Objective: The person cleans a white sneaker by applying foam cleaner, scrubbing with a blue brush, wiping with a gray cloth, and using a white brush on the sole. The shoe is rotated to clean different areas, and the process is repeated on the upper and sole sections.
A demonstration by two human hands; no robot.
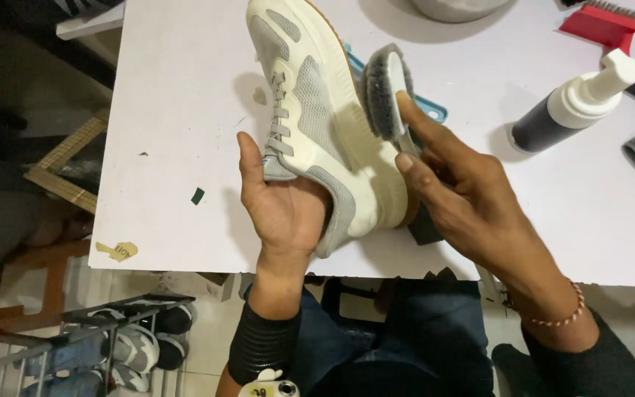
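Sneaker (317,110), cream and grey, lies over the white table (178,132) near its front edge, with bare tabletop to the left; left hand (284,202), palm up, reaches into its heel opening, gripping; right hand (453,187), fingers extended, presses a grey brush (385,90) against the shoe's side; a foam bottle (575,103) stands well right.

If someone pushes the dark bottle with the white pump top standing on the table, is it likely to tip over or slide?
The dark bottle looks tall and narrow with a bulky white pump head, so it would probably tip rather than slide. Its round body suggests it would then roll on the white table.
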